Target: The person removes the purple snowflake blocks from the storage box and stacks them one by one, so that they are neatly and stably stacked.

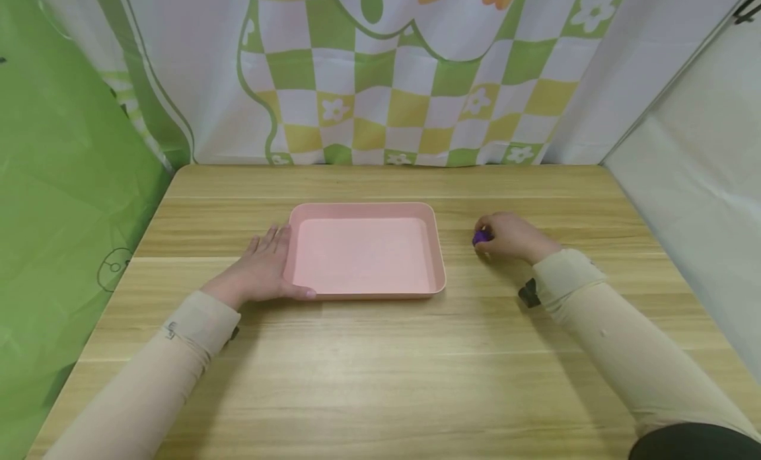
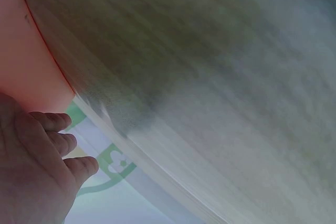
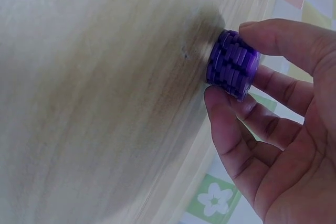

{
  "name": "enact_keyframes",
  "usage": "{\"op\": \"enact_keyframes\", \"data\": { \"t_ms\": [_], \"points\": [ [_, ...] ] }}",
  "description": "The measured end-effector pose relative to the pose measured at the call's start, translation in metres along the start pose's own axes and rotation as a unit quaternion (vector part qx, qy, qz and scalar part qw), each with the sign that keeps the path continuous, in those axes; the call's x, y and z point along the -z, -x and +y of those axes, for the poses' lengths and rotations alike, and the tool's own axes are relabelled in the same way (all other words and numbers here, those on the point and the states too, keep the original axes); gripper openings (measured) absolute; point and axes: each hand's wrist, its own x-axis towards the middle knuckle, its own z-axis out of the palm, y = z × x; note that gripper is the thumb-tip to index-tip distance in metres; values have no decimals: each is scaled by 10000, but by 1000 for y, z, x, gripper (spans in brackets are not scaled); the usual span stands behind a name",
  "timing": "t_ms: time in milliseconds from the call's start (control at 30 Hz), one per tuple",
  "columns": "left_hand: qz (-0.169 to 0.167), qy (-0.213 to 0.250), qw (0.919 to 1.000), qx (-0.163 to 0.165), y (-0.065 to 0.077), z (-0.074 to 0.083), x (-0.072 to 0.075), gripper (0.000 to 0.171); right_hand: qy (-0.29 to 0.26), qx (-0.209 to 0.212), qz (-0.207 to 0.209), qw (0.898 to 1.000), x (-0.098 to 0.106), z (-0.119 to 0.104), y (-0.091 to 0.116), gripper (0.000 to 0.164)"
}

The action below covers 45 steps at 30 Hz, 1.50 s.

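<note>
A shallow pink rectangular tray (image 1: 362, 255) lies on the wooden table. Against its left side rests my left hand (image 1: 261, 268), fingers fairly straight along the wall and thumb at the front left corner. The left wrist view shows that hand (image 2: 37, 166) beside the pink wall (image 2: 31, 51). To the right of the tray, my right hand (image 1: 511, 236) pinches a small purple cylinder (image 1: 482, 236) between thumb and fingers. In the right wrist view the purple cylinder (image 3: 232, 65) has ridged, notched bands, like stacked discs; whether it touches the tabletop I cannot tell.
The wooden tabletop (image 1: 380, 381) reaches back to a checked green, white and yellow curtain (image 1: 410, 103). A green sheet (image 1: 65, 182) hangs at the left and a white one (image 1: 701, 156) at the right. Small dark devices sit under both wrists.
</note>
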Motion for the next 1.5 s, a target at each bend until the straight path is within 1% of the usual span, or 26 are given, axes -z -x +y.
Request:
{"op": "enact_keyframes", "data": {
  "t_ms": [133,300,467,533,733,900,1100,1267,1400,1500],
  "points": [
    [17,23,10000,-7,1,0,0,142,-9,-76,-15,10000,0,-1,-1,33],
    [48,20,10000,-21,1,0,0,142,112,-250,-53,9996,-3,-3,-2,38],
    [62,2,10000,-49,1,0,0,141,174,-286,-98,9994,-2,-6,-2,42],
    [61,5,10000,-53,1,0,0,141,161,-302,-133,9993,1,-5,-1,47],
    [66,-26,9999,-74,1,1,0,143,-88,-496,-21,9987,15,3,6,57],
    [99,-35,9999,-104,1,1,1,144,-314,-655,135,9973,24,12,11,55],
    [122,-26,9999,-61,2,3,2,144,-288,-707,177,9969,26,21,15,56],
    [210,-38,9998,14,-2,5,3,145,-239,-726,163,9969,27,25,18,56],
    [284,-25,9996,-3,-9,7,5,143,-251,-741,180,9968,28,27,21,54],
    [269,31,9996,-15,-15,9,7,142,-252,-721,223,9968,28,30,24,52]
  ]
}}
